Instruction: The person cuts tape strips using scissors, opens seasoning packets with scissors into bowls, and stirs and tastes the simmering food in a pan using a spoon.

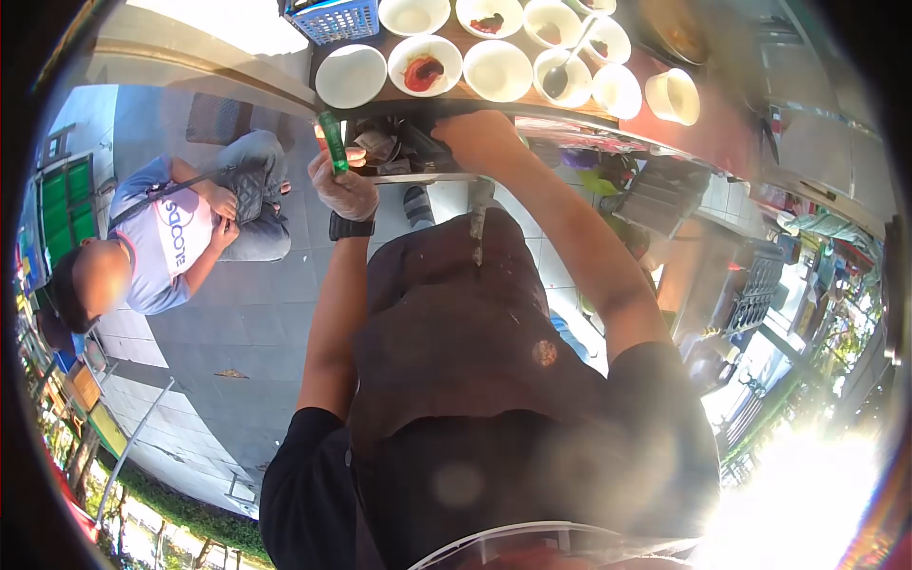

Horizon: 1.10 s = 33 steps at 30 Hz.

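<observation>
A clear glove covers my left hand (344,190), which has a dark band at the wrist. Its fingers are closed around a slim green packet-like thing (333,142), held upright near the counter's left corner. My right hand (480,141) is bare and reaches to the inner right side of an open drawer (418,178) under the counter. Its fingertips are hidden, so what it touches does not show. Inside the drawer lie crumpled, clear and dark items (380,145). Just above stand a white bowl (351,76) and a bowl with red sauce (432,66).
More white bowls (499,71) crowd the counter, one with a spoon (559,78) in it. A blue basket (332,19) stands at the back left. To the left a person (180,223) sits low. Strong glare fills the lower right.
</observation>
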### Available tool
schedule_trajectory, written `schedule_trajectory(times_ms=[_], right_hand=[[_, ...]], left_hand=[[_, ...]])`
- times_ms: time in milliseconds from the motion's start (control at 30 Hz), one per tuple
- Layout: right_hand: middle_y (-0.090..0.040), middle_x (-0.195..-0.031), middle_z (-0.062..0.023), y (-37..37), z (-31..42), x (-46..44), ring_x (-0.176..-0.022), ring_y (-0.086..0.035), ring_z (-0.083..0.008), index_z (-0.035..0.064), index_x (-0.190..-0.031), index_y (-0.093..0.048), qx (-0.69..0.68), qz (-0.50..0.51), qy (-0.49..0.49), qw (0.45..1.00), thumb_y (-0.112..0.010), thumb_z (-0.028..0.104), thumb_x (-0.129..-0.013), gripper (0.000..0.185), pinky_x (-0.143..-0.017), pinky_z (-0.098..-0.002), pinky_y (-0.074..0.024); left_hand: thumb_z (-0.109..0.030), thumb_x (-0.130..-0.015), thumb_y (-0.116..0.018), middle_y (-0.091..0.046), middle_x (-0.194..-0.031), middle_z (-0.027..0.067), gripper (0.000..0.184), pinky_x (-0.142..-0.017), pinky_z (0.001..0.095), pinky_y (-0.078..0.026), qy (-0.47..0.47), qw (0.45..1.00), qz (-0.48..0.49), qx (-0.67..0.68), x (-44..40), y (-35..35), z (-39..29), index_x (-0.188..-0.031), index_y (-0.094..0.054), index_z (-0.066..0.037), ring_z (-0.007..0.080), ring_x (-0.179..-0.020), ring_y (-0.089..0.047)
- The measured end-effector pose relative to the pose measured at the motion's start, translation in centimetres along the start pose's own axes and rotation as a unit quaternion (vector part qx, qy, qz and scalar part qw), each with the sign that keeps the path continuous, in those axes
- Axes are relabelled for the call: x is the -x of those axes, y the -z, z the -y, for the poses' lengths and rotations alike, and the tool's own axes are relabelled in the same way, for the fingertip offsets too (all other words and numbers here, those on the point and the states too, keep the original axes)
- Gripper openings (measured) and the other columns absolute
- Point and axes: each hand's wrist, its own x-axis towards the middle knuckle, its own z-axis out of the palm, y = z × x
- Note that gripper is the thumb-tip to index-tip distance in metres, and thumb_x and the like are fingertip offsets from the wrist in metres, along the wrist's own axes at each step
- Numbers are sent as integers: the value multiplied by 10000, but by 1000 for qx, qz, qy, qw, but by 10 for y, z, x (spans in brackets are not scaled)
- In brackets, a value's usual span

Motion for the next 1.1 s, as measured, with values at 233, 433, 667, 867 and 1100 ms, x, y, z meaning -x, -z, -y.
schedule_trajectory(times_ms=[233,433,667,867,1100], right_hand=[[-759,-1071,-89,53,1,55,-992,-725,-313,173,-1239,-717,-153,-27,-11,988,-633,172,-868,380,-857,-439,-569],[-757,-965,-138,66,1,99,-933,-734,-356,149,-1240,-717,-199,132,-34,970,-663,164,-856,388,-811,-479,-575],[-770,-981,-119,-18,42,124,-931,-756,-315,181,-1316,-681,-82,326,-80,939,-709,171,-860,457,-744,-471,-597],[-757,-1058,-141,-26,25,162,-934,-748,-335,254,-1512,-521,-187,356,-166,901,-678,164,-862,675,-791,-471,-594],[-746,-968,-178,-39,-6,148,-906,-717,-402,240,-1630,-230,-336,102,-235,906,-629,209,-887,843,-822,-509,-558]], left_hand=[[-354,-1119,-429,-715,-941,95,259,-813,411,-502,-1,996,54,70,-14,25,-11,-1124,-468,-98,284,-944,-610],[-298,-1100,-473,-691,-971,103,190,-819,410,-501,-20,990,119,80,9,18,-24,-1100,-472,-108,272,-907,-615],[-151,-954,-628,-658,-1029,89,223,-662,411,-514,-75,966,198,146,21,-15,-52,-1124,-485,-157,274,-793,-655],[-112,-924,-629,-614,-1116,85,286,-619,407,-541,-178,956,167,163,32,-43,-50,-1148,-469,-188,288,-828,-694],[-223,-1002,-562,-612,-1146,101,249,-725,473,-550,-244,927,226,174,-13,-70,-28,-1210,-430,-188,293,-896,-679]])
